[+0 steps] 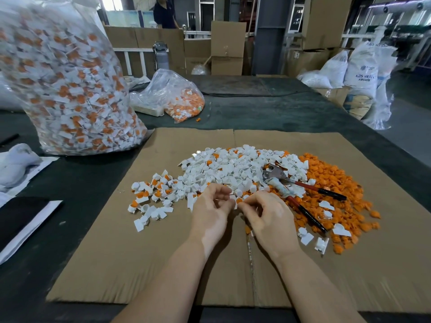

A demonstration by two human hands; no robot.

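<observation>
Both of my hands meet over a flat cardboard sheet point(163, 264). My left hand point(211, 210) pinches a small white plastic piece point(232, 197) with curled fingers. Touching it, my right hand point(268, 217) pinches a small orange insert point(239, 200) at the same spot. Just beyond the fingers lies a heap of white plastic pieces point(233, 169). A heap of orange inserts point(335, 190) spreads to the right of it. A smaller group of white pieces with orange inserts in them point(154, 197) lies to the left.
Red-handled pliers point(291, 185) lie across the heaps near my right hand. A tall clear bag of white-and-orange parts point(65, 89) stands at the left. A smaller bag point(177, 96) sits behind. Cardboard boxes point(227, 47), white sacks point(361, 73) and a person point(164, 12) fill the background.
</observation>
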